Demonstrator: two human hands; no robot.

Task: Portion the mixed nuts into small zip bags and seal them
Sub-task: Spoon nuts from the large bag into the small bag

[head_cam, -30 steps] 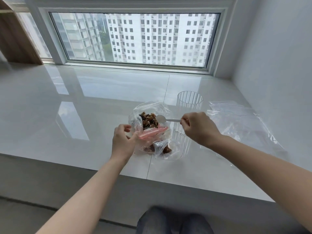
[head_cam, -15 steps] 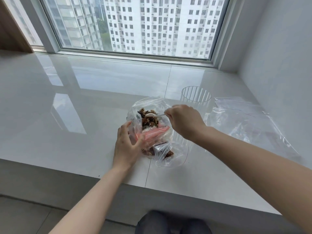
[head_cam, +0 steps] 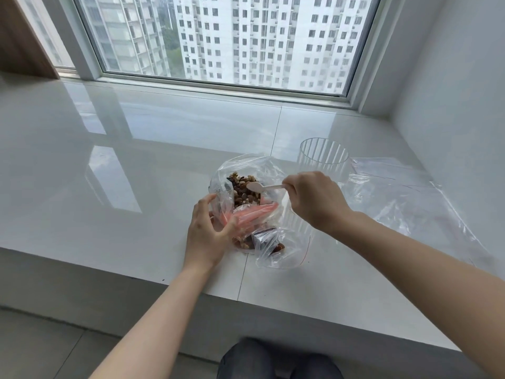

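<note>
Scooping is in hand: near the worktop's front edge, the right hand (head_cam: 314, 203) pinches a spoon (head_cam: 259, 187) over the nuts (head_cam: 243, 187), while the left hand (head_cam: 207, 231) grips the small bag (head_cam: 254, 214), whose mouth must stay open for the next spoonful.

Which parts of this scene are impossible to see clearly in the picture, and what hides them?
Head view only:
- Left hand fingertips: behind the crinkled clear plastic bag of mixed nuts, so its exact hold is unclear.
- Small zip bag with the pink strip: its fill is hidden by folded plastic.
- Small white spoon: handle end is inside the right hand; whether it is loaded is too small to tell.
- Ribbed clear plastic cup: base is behind the right hand.
</note>
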